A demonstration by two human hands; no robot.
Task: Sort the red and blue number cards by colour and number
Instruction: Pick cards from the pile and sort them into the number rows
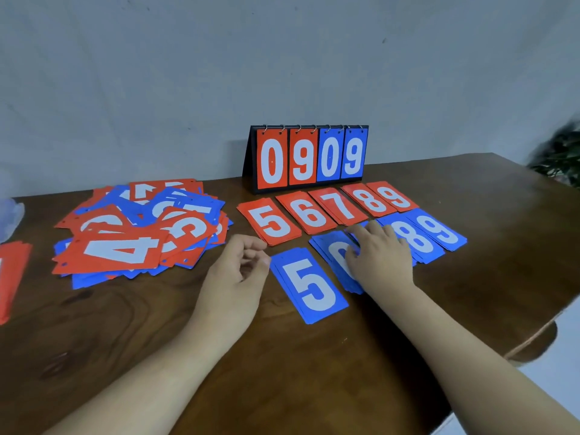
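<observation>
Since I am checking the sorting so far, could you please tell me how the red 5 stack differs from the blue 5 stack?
Colour: the red 5 stack is red, the blue 5 stack blue. Place: the red 5 stack heads the far row, nearer the scoreboard; the blue 5 stack heads the near row, nearer the person. Both lie flat, face up, with a white 5, at the left end of their rows.

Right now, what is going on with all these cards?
A person is sorting number cards. Red stacks, 5 to 9, lie in a row before the scoreboard, blue stacks nearer. The right hand rests on a blue stack beside the blue 5; the left hand hovers empty. A mixed pile on the left is not yet sorted.
</observation>
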